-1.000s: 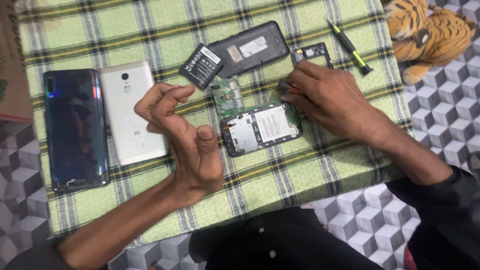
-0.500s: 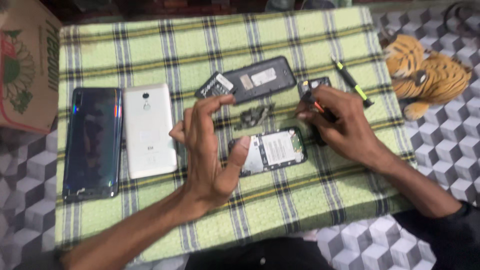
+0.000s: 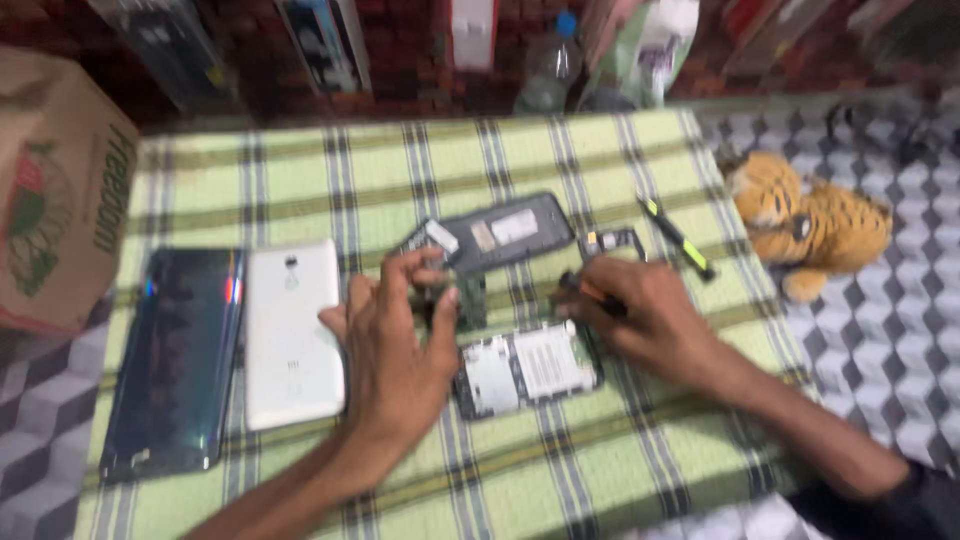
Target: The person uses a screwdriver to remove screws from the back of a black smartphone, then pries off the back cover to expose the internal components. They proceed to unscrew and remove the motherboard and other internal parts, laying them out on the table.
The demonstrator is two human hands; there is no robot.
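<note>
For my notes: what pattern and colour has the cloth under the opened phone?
The cloth is light green with dark and white checked stripes, seen in the head view.

A woven green-check cloth [image 3: 300, 170], matt and soft-looking, covers the worktop. At nine o'clock on it lie a dark phone [image 3: 175, 360] with a glossy, glass-like face and a white phone back [image 3: 292, 335] of smooth satin plastic. At the centre the opened phone [image 3: 528, 368] shows dull metal plates; at twelve o'clock lies a matt black plastic cover [image 3: 510, 232], and at three o'clock a plush fur tiger [image 3: 810, 225].
</note>
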